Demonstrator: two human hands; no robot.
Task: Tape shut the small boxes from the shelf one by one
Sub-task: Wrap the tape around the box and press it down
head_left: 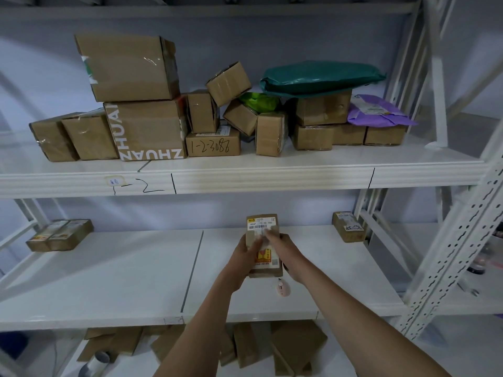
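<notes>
Both hands are gripping the box (263,244) over the middle shelf (136,268): left hand (246,253) pinching its left edge, right hand (275,242) pressing on top. It is probably light, stiff cardboard, best taken by its sides. Beyond, parcels (212,123) are crowding the upper shelf.

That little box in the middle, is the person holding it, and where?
Yes. The small labelled box is held in both hands: the left hand grips its left edge, and the right hand holds its right side, fingers lying across the label.
</notes>
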